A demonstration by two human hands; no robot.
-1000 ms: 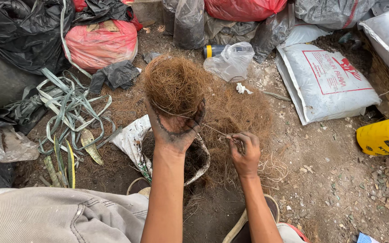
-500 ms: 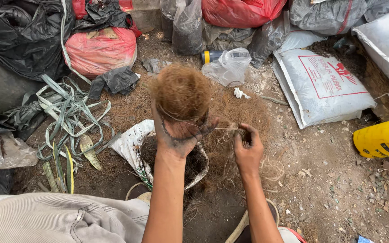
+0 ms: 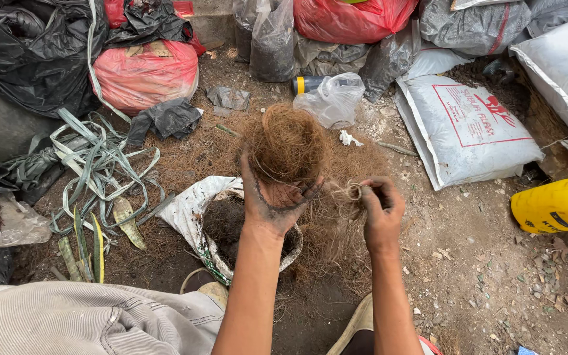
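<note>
Above the open sack: the ball of brown fibre (image 3: 288, 143) is held up in the air, and every place below is told from that ball
Left hand (image 3: 272, 202): soil-blackened, palm up under the ball, fingers spread and curled round its lower side, holding it
Right hand (image 3: 380, 209): just right of the ball and a little lower, fingers pinched narrow on a thin string (image 3: 351, 192) that runs across to the ball
String: loops in a small coil at the right fingertips; whether it goes all round the ball cannot be told
Open sack (image 3: 189, 209): white, directly below the ball, rim rolled down, dark soil inside
Loose fibre (image 3: 336, 230): a brown heap on the ground under and right of the ball
Green straps (image 3: 93, 171): a tangle lying well to the left of the ball
Clear plastic bag (image 3: 334, 98): just beyond the ball, up and to the right
White printed sack (image 3: 468, 128): flat on the ground, far right of the ball
Yellow container (image 3: 557, 205): at the right edge, farthest from the ball
Red bag (image 3: 144, 72): beyond the ball, up and left
</note>
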